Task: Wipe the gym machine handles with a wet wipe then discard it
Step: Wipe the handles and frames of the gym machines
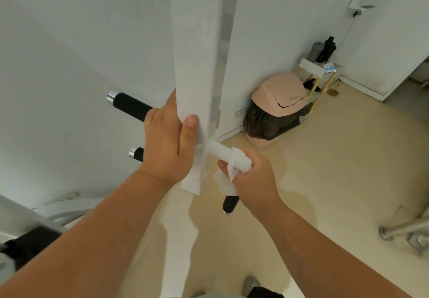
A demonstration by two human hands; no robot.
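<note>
Post (197, 54) — white, upright, centre. Left hand (166, 144) — curled round post, thumb flat on its face. Right hand (253, 181) — at 4 o'clock of left hand, fingers clenched round wipe (241, 162). Wipe — white, bunched round bar (217, 150) just right of post. Grip (230, 203) — black, 6 o'clock of wipe. Bin (279, 98) — pink, 2 o'clock, well apart.

Handle (230, 203) partly behind right hand (255, 181)

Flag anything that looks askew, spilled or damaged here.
Only the pink bin by the wall: its dark liner hangs bunched outside the body. The right hand grips the wipe round the white bar; nothing looks spilled or broken.
</note>
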